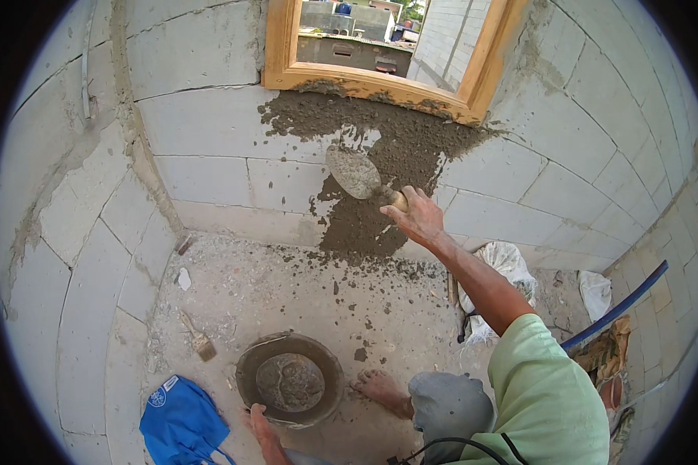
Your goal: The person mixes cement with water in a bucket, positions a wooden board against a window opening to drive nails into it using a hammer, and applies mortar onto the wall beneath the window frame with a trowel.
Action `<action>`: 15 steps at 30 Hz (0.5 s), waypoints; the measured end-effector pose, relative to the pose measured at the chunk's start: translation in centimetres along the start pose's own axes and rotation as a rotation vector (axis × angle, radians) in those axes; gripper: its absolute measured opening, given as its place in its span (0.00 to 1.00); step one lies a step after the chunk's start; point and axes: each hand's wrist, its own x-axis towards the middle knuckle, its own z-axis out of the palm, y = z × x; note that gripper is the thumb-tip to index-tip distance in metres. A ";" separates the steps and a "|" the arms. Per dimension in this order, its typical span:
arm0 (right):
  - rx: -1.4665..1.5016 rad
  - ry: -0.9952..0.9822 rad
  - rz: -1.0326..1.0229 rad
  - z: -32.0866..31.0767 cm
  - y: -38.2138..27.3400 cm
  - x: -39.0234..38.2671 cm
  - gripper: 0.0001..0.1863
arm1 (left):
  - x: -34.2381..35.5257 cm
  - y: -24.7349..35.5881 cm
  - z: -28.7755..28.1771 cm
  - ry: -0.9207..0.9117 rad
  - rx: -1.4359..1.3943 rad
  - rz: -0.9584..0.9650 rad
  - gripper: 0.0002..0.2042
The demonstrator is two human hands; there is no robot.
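Note:
My right hand (419, 217) is closed round the wooden handle of a trowel (354, 172). The rounded blade, coated in grey mortar, points up and left in front of the block wall. Behind it, a patch of wet mortar (411, 151) spreads from under the wooden window frame (364, 84) down to the floor. At the lower edge, my left hand (264, 432) is beside the near-left rim of a round bucket (334, 380), its fingers apart. A mound of mortar (291, 381) lies inside the bucket.
On the floor to the left are a paintbrush (199, 341) and a blue cloth bag (180, 422). White sacks (504, 271) lie against the wall at right, near a blue pipe (616, 306). My bare foot (381, 391) is right of the bucket. Mortar splashes dot the floor.

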 end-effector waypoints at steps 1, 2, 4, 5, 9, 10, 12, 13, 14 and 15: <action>-0.001 0.001 0.007 0.0 -0.3 0.3 0.31 | 0.0 -0.1 0.0 0.024 -0.009 0.011 0.13; -0.001 -0.009 0.036 -0.2 -0.5 0.8 0.31 | 0.0 0.0 -0.1 0.003 -0.008 0.019 0.13; -0.002 -0.011 0.071 -0.6 -1.3 1.8 0.30 | 0.1 -0.1 -0.3 0.043 0.035 -0.007 0.14; -0.036 0.013 0.025 -0.8 -1.7 2.4 0.29 | 0.3 -0.3 -0.5 0.003 0.044 0.001 0.14; -0.080 0.077 -0.060 -1.1 -3.3 4.8 0.26 | 1.4 -1.7 -1.3 0.048 0.052 0.008 0.19; -0.089 0.069 -0.040 -1.4 -2.9 5.5 0.26 | 1.8 -2.2 -1.5 0.092 0.060 0.026 0.21; -0.144 0.067 -0.062 -1.8 -1.6 7.1 0.25 | 2.6 -2.9 -2.1 0.033 0.056 -0.014 0.23; -0.164 0.044 -0.025 -2.1 -0.2 7.5 0.25 | 2.9 -3.1 -2.2 0.015 0.031 -0.050 0.24; -0.179 0.084 0.014 -2.7 1.8 7.6 0.26 | 3.0 -3.2 -2.2 -0.026 0.037 -0.038 0.24; -0.193 0.128 0.045 -3.2 4.0 7.4 0.26 | 2.9 -3.0 -2.2 -0.052 0.038 -0.012 0.23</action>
